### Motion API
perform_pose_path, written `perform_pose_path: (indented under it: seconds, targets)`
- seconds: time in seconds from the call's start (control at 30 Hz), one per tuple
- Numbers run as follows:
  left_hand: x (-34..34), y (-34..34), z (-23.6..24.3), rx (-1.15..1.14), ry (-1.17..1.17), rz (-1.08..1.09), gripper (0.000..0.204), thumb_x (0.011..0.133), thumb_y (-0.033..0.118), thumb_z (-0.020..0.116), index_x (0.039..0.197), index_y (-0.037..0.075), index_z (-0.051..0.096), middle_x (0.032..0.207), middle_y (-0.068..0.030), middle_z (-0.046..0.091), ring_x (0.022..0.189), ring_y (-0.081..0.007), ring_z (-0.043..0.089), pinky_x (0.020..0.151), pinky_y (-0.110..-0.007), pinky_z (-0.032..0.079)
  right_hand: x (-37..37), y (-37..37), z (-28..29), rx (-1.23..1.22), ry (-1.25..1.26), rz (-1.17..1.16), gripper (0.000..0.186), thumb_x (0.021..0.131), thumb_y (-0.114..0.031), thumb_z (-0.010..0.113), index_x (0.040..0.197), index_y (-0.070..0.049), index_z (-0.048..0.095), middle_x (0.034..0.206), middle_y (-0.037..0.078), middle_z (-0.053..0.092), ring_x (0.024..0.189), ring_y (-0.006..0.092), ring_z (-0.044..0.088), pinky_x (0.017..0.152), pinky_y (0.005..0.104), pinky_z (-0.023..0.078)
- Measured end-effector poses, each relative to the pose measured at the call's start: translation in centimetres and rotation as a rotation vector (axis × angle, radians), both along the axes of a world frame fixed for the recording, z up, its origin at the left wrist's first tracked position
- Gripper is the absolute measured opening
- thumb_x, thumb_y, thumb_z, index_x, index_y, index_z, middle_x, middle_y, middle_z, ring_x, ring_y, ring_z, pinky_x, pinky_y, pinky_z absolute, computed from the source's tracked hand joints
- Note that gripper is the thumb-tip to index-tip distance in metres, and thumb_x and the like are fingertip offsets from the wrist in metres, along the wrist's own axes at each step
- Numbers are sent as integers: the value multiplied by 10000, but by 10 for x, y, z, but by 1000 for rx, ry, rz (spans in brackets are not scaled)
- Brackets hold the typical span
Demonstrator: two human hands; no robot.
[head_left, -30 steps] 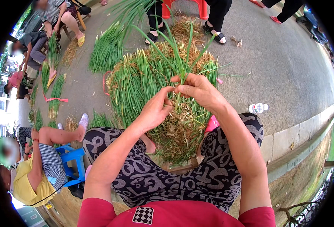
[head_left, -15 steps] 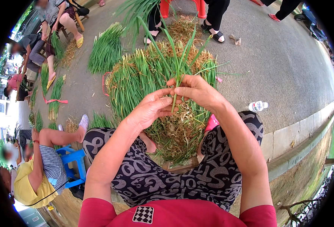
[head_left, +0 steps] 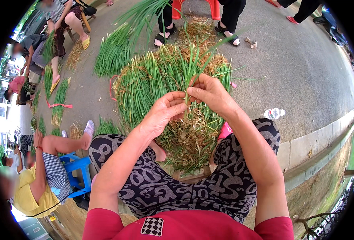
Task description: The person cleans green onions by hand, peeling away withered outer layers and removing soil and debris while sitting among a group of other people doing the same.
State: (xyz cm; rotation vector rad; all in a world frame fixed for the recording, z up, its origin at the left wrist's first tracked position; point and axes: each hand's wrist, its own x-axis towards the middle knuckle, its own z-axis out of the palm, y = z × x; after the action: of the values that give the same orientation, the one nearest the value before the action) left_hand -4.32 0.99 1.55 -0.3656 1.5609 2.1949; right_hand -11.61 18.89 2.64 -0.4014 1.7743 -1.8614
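Between my knees, both hands are on one green stalk (head_left: 190, 72) with long, flat, chive-like leaves, standing roughly upright. My right hand (head_left: 212, 95) is closed on it, thumb against fingers, at the upper stem. Just below, my left hand (head_left: 165, 111) pinches the pale lower stem with thumb and forefinger. Beyond my hands lies a broad heap of similar green stalks (head_left: 143, 82), pale ends mostly pointing away. Dry brown and straw-coloured trimmings (head_left: 195, 140) cover the ground under my hands, and more trimmings (head_left: 197, 30) lie past the heap.
A person in black sandals (head_left: 164, 38) sits opposite, near a red stool (head_left: 216, 11). Another green bundle (head_left: 113, 54) lies to the left. A blue stool (head_left: 80, 166) and a person in yellow (head_left: 37, 192) are at lower left. A clear bottle (head_left: 274, 113) lies right, near the curb (head_left: 305, 148).
My right hand has shifted slightly up and right along the stalk, and the fingers of my left hand have drawn closer together. The leaves lean further right and are blurred at their tips.
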Motion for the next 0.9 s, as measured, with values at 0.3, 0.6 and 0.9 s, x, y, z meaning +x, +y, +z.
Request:
perform_pose_path:
  seconds: [0.3,0.6,0.9]
  targets:
    - [-3,-7,-2,-142,79,163,303,897,232,618,1133,51,561,957,-5,614,805,-79,565,734,-232,464,1,-3,-6,214,138,160,174,828,-117,648,912,21,585,754,18,591,690,77,542,608,227,450]
    - [-2,-7,4,-27,26,54,230,903,259,614,1083,119,586,945,37,609,850,-76,554,778,-248,449,4,-3,-12,200,178,272,157,831,-125,643,883,16,597,719,9,579,657,72,532,579,231,443]
    - [-5,-16,0,-70,44,231,202,877,218,650,1045,116,600,883,40,598,775,-77,558,748,-246,464,1,-2,-10,186,93,156,204,807,-127,639,918,44,619,752,75,636,648,119,583,588,273,477]
